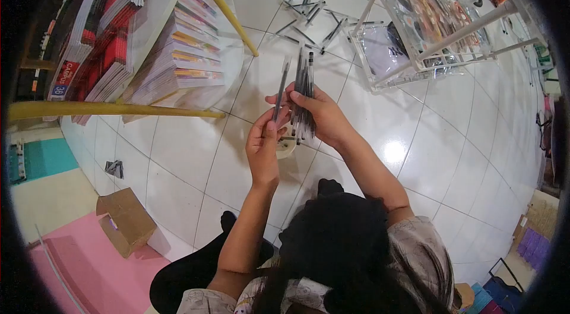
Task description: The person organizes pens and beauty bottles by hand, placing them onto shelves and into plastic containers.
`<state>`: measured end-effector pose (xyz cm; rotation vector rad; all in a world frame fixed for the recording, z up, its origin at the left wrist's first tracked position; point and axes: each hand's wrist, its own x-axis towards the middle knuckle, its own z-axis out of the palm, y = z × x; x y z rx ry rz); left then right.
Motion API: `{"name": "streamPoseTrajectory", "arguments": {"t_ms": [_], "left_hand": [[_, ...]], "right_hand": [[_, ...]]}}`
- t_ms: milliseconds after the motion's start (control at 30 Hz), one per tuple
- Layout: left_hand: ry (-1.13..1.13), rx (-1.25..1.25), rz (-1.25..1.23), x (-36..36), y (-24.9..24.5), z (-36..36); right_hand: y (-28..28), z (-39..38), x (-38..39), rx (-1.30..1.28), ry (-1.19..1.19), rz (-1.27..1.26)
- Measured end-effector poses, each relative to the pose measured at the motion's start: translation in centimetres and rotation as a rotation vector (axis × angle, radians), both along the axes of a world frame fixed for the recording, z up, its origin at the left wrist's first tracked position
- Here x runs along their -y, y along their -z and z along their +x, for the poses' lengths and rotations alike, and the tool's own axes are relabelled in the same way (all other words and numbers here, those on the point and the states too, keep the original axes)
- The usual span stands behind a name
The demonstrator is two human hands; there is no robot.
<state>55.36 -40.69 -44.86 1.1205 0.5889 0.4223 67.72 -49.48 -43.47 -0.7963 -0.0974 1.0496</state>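
My left hand (263,136) pinches a single pen (282,85), a clear one with a dark core, held nearly upright. Just to its right, my right hand (323,113) is closed around a bundle of similar pens (304,76), some with black caps or tips. The two hands are close together over the floor. Below them, partly hidden by the fingers, is a small cream-coloured container (285,147). Beyond my hands several loose pens (307,10) lie scattered on the white tiles.
At left, a shelf with yellow legs (178,111) holds stacked notebooks (113,58). To the right stands a white rack (436,58) with plastic-wrapped items. A brown cardboard box (125,222) sits lower left on a pink surface (89,272). My dark-clad legs are folded beneath me.
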Motion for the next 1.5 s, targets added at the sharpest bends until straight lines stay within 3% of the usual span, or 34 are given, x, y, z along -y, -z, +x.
{"name": "streamPoseTrajectory", "arguments": {"t_ms": [367,567,667,767,867,933,1000,1167,1300,1500], "left_hand": [[0.088,-0.017,0.2,-0.2,0.5,-0.1],[0.166,-0.265,0.592,0.6,-1.0,-0.3],[0.245,-0.345,0.788,0.4,-1.7,-0.3],[0.296,-0.485,1.214,-0.9,-2.7,-0.5],[0.112,-0.404,1.075,-2.1,-5.6,0.4],[0.049,-0.198,1.217,-2.7,-7.3,2.3],[0.128,-0.077,1.433,-3.7,-8.6,4.2],[0.723,0.074,1.977,-7.8,-11.3,7.2],[1.13,0.366,2.001,-9.3,-12.9,8.1],[1.171,0.284,2.058,-9.9,-14.2,5.7]], "right_hand": [[1.1,-2.2,-0.6,0.351,0.013,-0.075],[1.0,-2.5,-0.6,0.429,-0.049,-0.091],[0.8,-2.8,-0.4,0.349,-0.007,-0.048],[2.2,-2.8,-1.0,0.224,0.157,-0.118],[3.8,-2.1,-0.7,0.53,0.123,-0.259],[3.6,-2.2,-0.3,0.722,0.048,-0.383],[3.0,-1.9,-0.2,0.846,0.006,-0.437],[0.8,-1.6,0.5,1.053,-0.026,-0.492],[-0.1,-1.5,0.8,1.024,-0.186,-0.46],[-0.7,-2.0,1.1,0.998,-0.341,-0.348]]}}
